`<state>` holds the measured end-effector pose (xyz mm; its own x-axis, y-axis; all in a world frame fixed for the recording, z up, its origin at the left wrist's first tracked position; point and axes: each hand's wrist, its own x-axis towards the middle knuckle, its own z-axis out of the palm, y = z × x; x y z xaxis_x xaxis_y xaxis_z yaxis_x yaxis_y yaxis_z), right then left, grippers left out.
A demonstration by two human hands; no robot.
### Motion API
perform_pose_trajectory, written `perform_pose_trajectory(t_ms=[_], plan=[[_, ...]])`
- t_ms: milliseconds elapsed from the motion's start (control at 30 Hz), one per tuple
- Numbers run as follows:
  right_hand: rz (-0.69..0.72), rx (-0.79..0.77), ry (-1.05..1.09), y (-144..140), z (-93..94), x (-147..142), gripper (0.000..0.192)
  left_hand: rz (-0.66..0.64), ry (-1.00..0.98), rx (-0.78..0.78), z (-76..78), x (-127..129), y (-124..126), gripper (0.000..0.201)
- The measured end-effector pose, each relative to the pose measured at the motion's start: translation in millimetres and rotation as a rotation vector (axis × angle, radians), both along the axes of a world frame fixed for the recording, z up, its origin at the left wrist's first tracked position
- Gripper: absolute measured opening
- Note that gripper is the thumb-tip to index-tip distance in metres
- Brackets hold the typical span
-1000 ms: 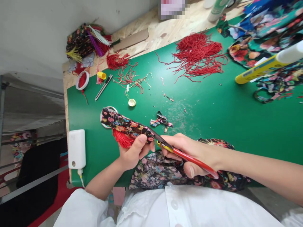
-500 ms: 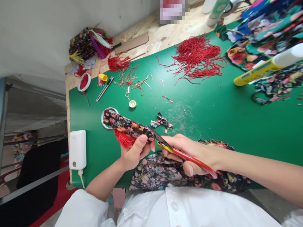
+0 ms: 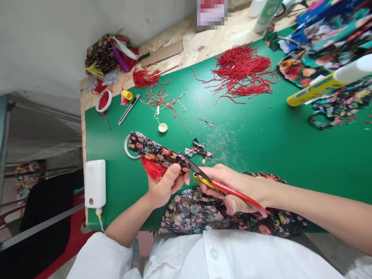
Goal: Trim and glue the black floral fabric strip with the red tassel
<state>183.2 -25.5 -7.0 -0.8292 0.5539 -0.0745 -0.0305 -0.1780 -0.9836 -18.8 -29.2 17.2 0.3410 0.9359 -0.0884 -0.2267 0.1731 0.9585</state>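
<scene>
My left hand (image 3: 167, 184) pinches the near end of a folded black floral fabric piece (image 3: 154, 151), thumb on top. A red tassel (image 3: 151, 167) hangs out below that fabric. My right hand (image 3: 225, 188) grips scissors (image 3: 229, 192) with red handles, a yellow part near the pivot and dark blades. The blades lie at the right end of the fabric, close to my left fingertips; whether they are cutting cannot be made out. A white ring (image 3: 126, 146) lies behind the fabric's far end. Beneath my hands spreads a larger black floral cloth (image 3: 192, 211).
Red cords (image 3: 244, 71) lie in a heap at the back. Fabric scraps (image 3: 199, 149) sit just beyond the scissors. A utility knife (image 3: 129, 110) and a white power bank (image 3: 95, 184) are at left. A yellow glue tube (image 3: 316, 90) and floral fabrics (image 3: 328, 42) occupy the right.
The fabric piece has shifted slightly to the right at its far end, uncovering more of the white ring. Both hands keep nearly the same place and grip.
</scene>
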Motion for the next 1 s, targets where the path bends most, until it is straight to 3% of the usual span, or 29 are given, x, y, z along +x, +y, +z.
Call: perform_pose_trajectory(t_ms=[433, 633, 1000], plan=[[0.014, -0.012, 0.009, 3, -1.6, 2, 0.081, -0.056, 0.055, -0.058, 0.0, -3, 1, 0.05], [0.01, 0.101, 0.041, 11, 3.5, 2, 0.073, -0.083, 0.031, -0.061, 2.3, -4, 3, 0.049], [0.016, 0.085, 0.053, 9, 1.2, 2, 0.08, -0.06, 0.063, -0.102, 1.7, -2, 1, 0.051]])
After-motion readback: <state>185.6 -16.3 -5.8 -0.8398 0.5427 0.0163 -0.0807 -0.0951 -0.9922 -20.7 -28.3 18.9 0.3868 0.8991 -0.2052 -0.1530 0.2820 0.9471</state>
